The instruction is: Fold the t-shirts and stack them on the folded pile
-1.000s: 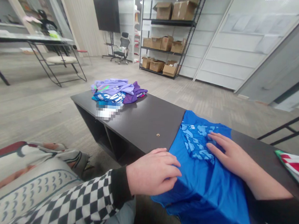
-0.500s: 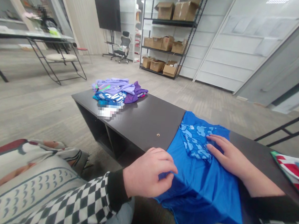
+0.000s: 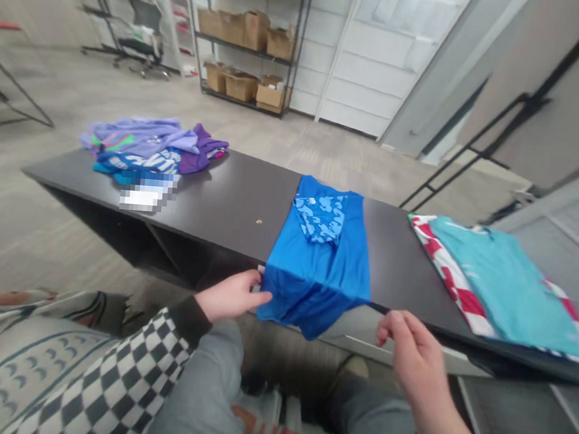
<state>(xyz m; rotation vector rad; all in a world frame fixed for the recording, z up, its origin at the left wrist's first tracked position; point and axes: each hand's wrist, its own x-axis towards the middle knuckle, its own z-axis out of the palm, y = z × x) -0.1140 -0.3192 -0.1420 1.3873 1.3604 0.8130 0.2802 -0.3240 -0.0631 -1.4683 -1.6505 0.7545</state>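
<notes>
A blue shirt (image 3: pixel 318 283) lies folded lengthwise across the dark bench, its lower end hanging over the front edge. On its upper part rests a folded sleeve (image 3: pixel 321 216) with a lighter blue pattern. My left hand (image 3: pixel 233 296) is at the shirt's lower left edge, thumb and fingers apart, the thumb tip close to or touching the cloth. A small white tag shows by its fingertips. Right of the shirt, apart from it and in front of the bench, my right hand (image 3: pixel 414 354) has its fingers curled together, with nothing visible in them.
Purple and blue garments (image 3: pixel 149 146) are heaped on the bench's left end. A turquoise shirt (image 3: pixel 509 281) lies over a red and white one (image 3: pixel 468 301) at the right. Beyond the dark bench (image 3: pixel 241 200) stand a shelf with cardboard boxes (image 3: pixel 244 29) and an office chair (image 3: pixel 143 25).
My view has swung right and down. My right hand has come off the shirt's sleeve and drawn back toward me, its fingers curling. My left hand is now at the shirt's lower left edge.
</notes>
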